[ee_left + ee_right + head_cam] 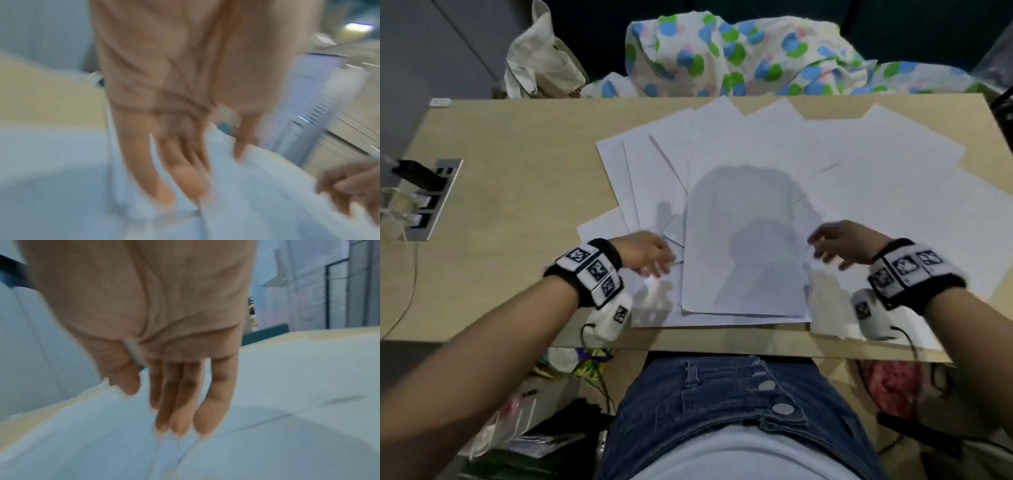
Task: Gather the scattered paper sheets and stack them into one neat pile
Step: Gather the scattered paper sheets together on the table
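Several white paper sheets [774,147] lie fanned and overlapping across the wooden desk [500,178]. One upright sheet [743,246] lies on top near the front edge. My left hand [654,255] hovers at that sheet's left edge with fingers straight and blurred; the left wrist view shows the fingers [185,175] stretched over paper [61,186]. My right hand [828,245] is at the sheet's right edge, its fingers [180,402] extended above the paper [287,369], holding nothing.
A power socket strip [431,198] with plugs and cables is set into the desk's left side. Behind the desk lie a dotted cloth [739,54] and a beige bag [541,54]. Bags sit under the desk by my legs.
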Available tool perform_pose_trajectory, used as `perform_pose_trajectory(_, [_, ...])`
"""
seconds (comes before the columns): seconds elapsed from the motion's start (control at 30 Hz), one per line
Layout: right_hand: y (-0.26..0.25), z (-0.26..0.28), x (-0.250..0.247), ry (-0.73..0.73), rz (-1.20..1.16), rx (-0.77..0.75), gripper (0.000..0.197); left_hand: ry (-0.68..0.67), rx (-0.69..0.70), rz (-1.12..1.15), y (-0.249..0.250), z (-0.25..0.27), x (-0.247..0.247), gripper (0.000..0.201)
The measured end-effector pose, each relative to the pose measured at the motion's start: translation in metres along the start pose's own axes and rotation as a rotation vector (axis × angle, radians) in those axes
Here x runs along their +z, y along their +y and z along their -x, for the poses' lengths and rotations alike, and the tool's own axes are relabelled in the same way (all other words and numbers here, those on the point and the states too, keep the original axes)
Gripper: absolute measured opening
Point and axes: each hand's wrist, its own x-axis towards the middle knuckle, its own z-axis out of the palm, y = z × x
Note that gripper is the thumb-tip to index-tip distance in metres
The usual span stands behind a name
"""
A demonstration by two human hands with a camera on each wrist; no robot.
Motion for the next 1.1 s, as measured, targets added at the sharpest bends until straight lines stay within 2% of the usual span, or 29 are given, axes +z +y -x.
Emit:
perform_pose_trajectory(0.07, [-0.003, -0.017, 0.002, 0.201, -0.127, 0.032, 0.018, 0.206, 0.043, 0.19, 0.006, -0.023, 0.004, 0.014])
perform_pose_trajectory(0.17, [-0.008, -0.038, 0.019, 0.144, -0.183, 0.122, 0.018, 0.271, -0.004, 0.191, 0.012, -0.05, 0.021, 0.037])
perform_pose_trajectory(0.23, [-0.006, -0.049, 0.028, 0.182, -0.156, 0.164, 0.031, 0.326, -0.036, 0.181, 0.014, -0.057, 0.033, 0.034])
perform_pose_trajectory(0.37, [-0.015, -0.046, 0.032, 0.251, -0.082, 0.163, 0.036, 0.254, -0.027, 0.164, 0.019, -0.061, 0.039, 0.021])
perform_pose_trajectory(0.5, [-0.019, -0.039, 0.027, 0.304, 0.054, 0.065, 0.014, 0.194, 0.033, -0.038, 0.022, -0.056, 0.033, 0.018])
perform_pose_trajectory(0.6, [-0.017, -0.038, 0.018, 0.306, 0.119, 0.046, 0.017, 0.257, 0.011, -0.113, 0.03, -0.056, 0.019, 0.005])
perform_pose_trajectory(0.7, [-0.017, -0.041, 0.009, 0.272, 0.182, 0.05, 0.004, 0.45, 0.019, 0.157, 0.047, -0.074, -0.007, 0.014])
perform_pose_trajectory(0.77, [-0.017, -0.046, 0.007, 0.251, 0.253, 0.054, 0.007, 0.552, -0.007, 0.452, 0.062, -0.088, -0.024, 0.035])
perform_pose_trajectory(0.8, [-0.016, -0.05, 0.008, 0.231, 0.288, 0.066, 0.008, 0.567, -0.025, 0.602, 0.068, -0.094, -0.032, 0.047])
perform_pose_trajectory(0.83, [-0.016, -0.052, 0.009, 0.217, 0.322, 0.07, 0.01, 0.577, -0.031, 0.75, 0.074, -0.102, -0.039, 0.051])
perform_pose_trajectory(0.87, [-0.016, -0.055, 0.01, 0.2, 0.353, 0.073, 0.013, 0.588, -0.03, 0.832, 0.081, -0.107, -0.044, 0.046])
perform_pose_trajectory(0.9, [-0.015, -0.058, 0.011, 0.186, 0.37, 0.073, 0.019, 0.573, -0.026, 0.854, 0.086, -0.108, -0.046, 0.038])
perform_pose_trajectory(0.97, [-0.015, -0.062, 0.011, 0.159, 0.375, 0.081, 0.029, 0.556, -0.003, 0.779, 0.094, -0.114, -0.05, 0.036])
perform_pose_trajectory(1.03, [-0.016, -0.064, 0.01, 0.134, 0.377, 0.072, 0.032, 0.56, 0.028, 0.67, 0.099, -0.118, -0.052, 0.03])
perform_pose_trajectory(1.1, [-0.014, -0.064, 0.006, 0.111, 0.359, 0.076, 0.032, 0.599, -0.008, 0.566, 0.104, -0.118, -0.053, 0.016])
